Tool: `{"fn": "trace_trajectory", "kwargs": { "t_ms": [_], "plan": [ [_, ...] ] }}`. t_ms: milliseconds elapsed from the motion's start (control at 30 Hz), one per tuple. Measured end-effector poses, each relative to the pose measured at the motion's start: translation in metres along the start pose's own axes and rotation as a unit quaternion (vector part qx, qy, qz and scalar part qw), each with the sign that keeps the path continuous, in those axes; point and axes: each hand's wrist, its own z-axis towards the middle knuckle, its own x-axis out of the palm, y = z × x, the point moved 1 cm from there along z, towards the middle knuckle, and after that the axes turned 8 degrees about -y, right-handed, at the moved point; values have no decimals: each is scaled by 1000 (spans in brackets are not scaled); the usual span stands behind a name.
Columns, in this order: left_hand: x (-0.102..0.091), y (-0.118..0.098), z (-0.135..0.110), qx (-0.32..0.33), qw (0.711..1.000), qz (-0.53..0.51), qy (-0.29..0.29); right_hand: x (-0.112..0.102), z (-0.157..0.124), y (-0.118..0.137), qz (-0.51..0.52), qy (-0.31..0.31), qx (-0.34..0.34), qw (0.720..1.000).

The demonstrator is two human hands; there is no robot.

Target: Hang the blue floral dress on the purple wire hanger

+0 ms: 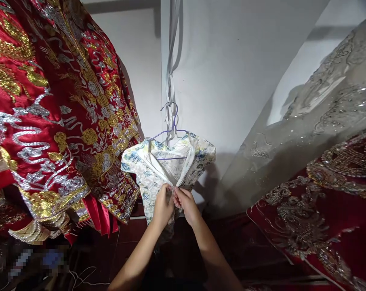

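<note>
A short-sleeved floral dress (149, 178), white with blue and yellow flowers, hangs on a thin purple hanger (175, 119). Its neckline lies open in a V, with the hanger's lower bar crossing inside. At the bottom of that V, my left hand (164, 202) pinches the left front edge of the dress. Close beside it, my right hand (184, 201) has its fingers curled and pinched on the right edge. The fingertips of both hands nearly meet. Any small fastener between them is too small to make out.
Chain-like white loops (170, 87) hold the hanger against the white wall (216, 72). A red jacket (89, 101) with gold and silver embroidery hangs at left. Sheer beaded fabric (261, 153) and a dark red beaded garment (322, 218) are at right. A white cord (83, 277) lies low left.
</note>
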Motion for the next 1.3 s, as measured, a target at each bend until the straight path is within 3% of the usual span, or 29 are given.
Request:
{"fn": "trace_trajectory", "kwargs": {
  "t_ms": [100, 233, 367, 533, 667, 833, 1100, 1300],
  "plan": [
    [9, -1, 14, 6, 998, -14, 56, -10, 0, 1, 32, -5, 13, 999],
    [15, 1, 21, 18, 995, -25, 97, -24, -2, 3, -10, 10, -6, 1000],
    [13, 10, 27, -11, 997, -46, 67, -27, 15, 6, -93, -28, -64, 993],
    [-3, 28, 39, -47, 995, -85, 12, -17, 62, 6, -161, -107, -122, 974],
    [-15, 40, 43, -63, 994, -87, 13, -9, 91, 5, -186, -137, -159, 960],
    [-24, 44, 49, -62, 995, -71, 36, 1, 107, 0, -215, -136, -185, 949],
    [-31, 41, 54, -56, 995, -78, 35, 18, 112, -4, -219, -128, -199, 947],
    [-31, 51, 50, -24, 999, -26, 31, 7, 77, -7, -229, -91, -177, 953]
  ]
}}
